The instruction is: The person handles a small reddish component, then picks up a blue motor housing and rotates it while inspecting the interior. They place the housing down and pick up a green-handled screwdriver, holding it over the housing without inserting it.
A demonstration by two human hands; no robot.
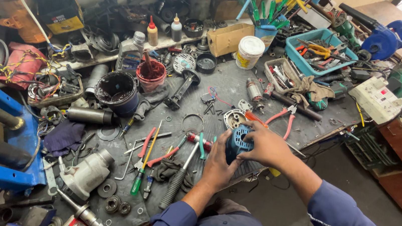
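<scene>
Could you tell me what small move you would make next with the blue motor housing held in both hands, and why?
Probably turn the blue motor housing a little so its open face looks up. Both the left hand and right hand already cup it at the bench edge, and the round end plate lies just beyond it, within easy reach.

There is one view only, from the head camera. It looks steeply down from near at the cluttered grey metal workbench (pixel 234 89), with the far shelf at the top edge.
</scene>
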